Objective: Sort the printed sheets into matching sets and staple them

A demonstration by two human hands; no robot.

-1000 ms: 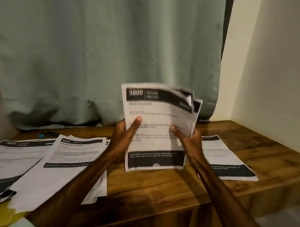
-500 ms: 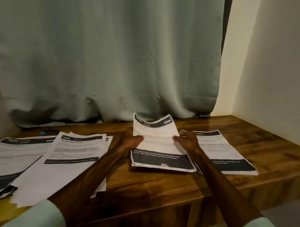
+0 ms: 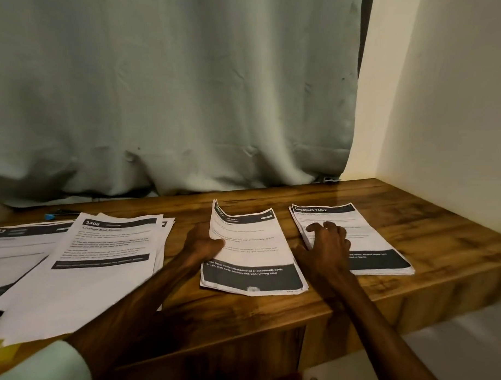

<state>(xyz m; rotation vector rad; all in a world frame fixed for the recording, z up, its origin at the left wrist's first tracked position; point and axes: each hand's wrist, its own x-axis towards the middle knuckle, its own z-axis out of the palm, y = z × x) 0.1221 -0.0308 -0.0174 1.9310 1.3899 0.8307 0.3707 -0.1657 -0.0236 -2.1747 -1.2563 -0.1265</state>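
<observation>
A set of printed sheets headed 3800 lies on the wooden table at centre, its left edge curled upward. My left hand grips that left edge, thumb on top of the paper. To its right lies a stack headed DRESSING TABLE. My right hand rests on it, with arched fingers whose tips touch the top sheet. No stapler is visible.
A fanned stack headed 3406 and another headed 1623 cover the table's left side. A blue-tipped pen lies behind them. A grey curtain hangs at the back, a wall stands at the right.
The 3800 set, held upright in both hands a second ago, now lies flat on the table. My right hand has left it and moved right onto the DRESSING TABLE stack.
</observation>
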